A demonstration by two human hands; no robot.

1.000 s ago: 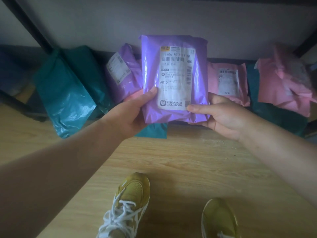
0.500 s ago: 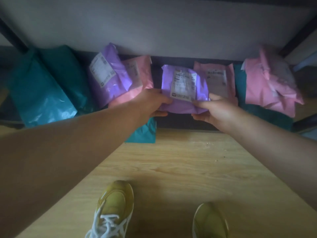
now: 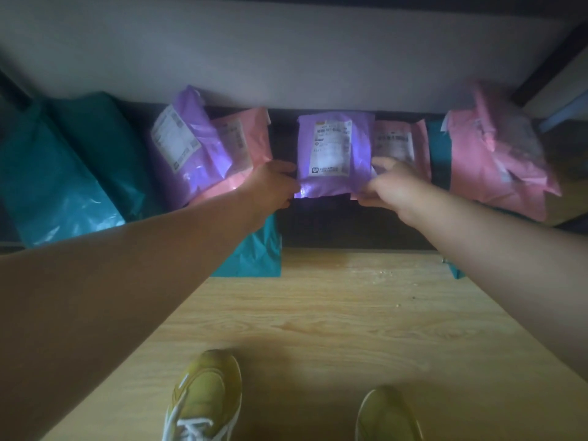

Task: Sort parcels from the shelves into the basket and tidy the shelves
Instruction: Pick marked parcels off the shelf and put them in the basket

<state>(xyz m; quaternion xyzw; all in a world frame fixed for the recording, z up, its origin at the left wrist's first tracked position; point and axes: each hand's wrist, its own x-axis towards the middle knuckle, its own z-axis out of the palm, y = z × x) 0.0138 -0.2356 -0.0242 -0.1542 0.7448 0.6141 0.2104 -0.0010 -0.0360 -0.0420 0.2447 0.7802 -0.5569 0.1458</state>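
While both hands hold it, the purple parcel (image 3: pixel 334 154) stands upright between them at the dark shelf (image 3: pixel 334 224). The left hand (image 3: pixel 273 183) pinches its lower left edge and the right hand (image 3: pixel 391 183) pinches its lower right corner. The print on its white shipping label (image 3: pixel 331 149) is too blurred to read. A pink parcel (image 3: pixel 402 144) leans just beyond the right hand, and a second purple parcel (image 3: pixel 191 148) lies just outside the left hand.
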